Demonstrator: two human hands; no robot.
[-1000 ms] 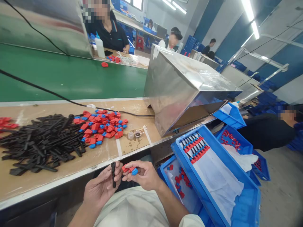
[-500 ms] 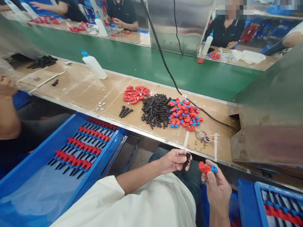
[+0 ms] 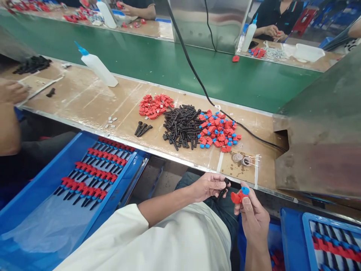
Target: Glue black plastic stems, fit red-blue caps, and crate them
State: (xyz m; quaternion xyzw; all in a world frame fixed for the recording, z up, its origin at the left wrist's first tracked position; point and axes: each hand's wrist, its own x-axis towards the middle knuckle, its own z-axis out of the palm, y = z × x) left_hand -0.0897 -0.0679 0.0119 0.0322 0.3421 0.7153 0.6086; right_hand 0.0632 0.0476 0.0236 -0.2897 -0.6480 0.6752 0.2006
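My left hand (image 3: pixel 210 187) pinches a black plastic peg-like part (image 3: pixel 225 187) just off the table's front edge. Close by on its right, my right hand (image 3: pixel 255 214) grips a red-and-blue plastic piece (image 3: pixel 239 195) between thumb and fingers, its blue end turned up. The two parts are near each other but apart. In front of me on the table lie a heap of black parts (image 3: pixel 183 126), a heap of red-and-blue pieces (image 3: pixel 218 130) to its right, and a heap of red pieces (image 3: pixel 156 105) to its left.
Small cups (image 3: pixel 246 161) with thin sticks stand near the front edge. A white bottle (image 3: pixel 98 67) stands farther left. Blue trays of joined parts lie at left (image 3: pixel 70 229) and right (image 3: pixel 306 226). A black cable (image 3: pixel 194 71) crosses the table. A neighbour's arm (image 3: pixel 9 124) is at far left.
My right hand has moved left, closer to the left hand, and turned the red-and-blue piece so its blue end points up. The camera view has shifted slightly.
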